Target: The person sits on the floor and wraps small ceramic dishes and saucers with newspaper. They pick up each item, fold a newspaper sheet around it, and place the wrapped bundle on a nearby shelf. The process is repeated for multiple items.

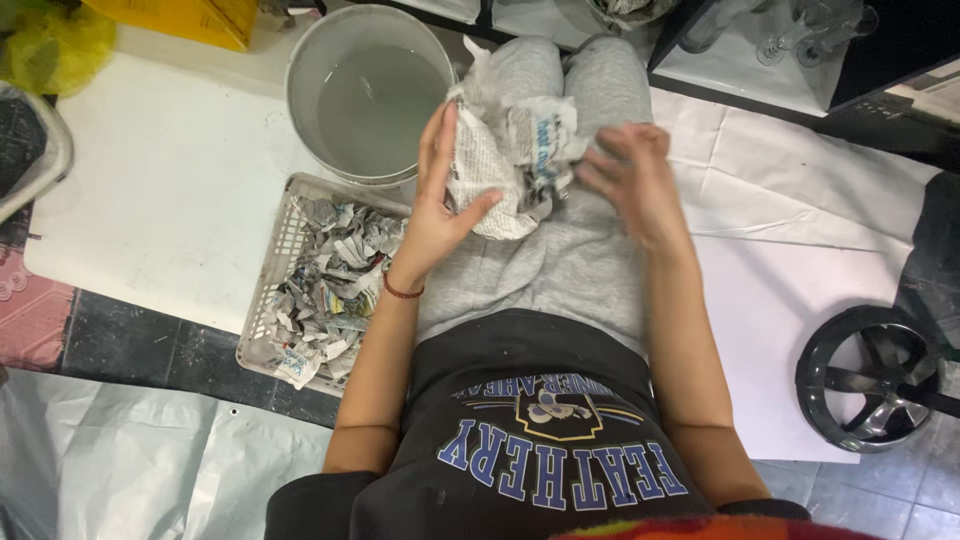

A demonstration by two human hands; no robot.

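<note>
Head view: we see two bare hands at a crumpled newspaper wad (pixel 510 160) on the lap.

The left hand (pixel 440 200) cups the wad's side, fingers and thumb closed on it; the right hand (pixel 635 180) is blurred, fingers loosely spread just beside it. We see a basket (pixel 268 290) of torn paper and a grey bucket (pixel 300 70) of water to the left.

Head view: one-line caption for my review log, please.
Seated person's left hand cradles a crumpled newspaper ball, right hand alongside, beside a basket of torn paper.
</note>
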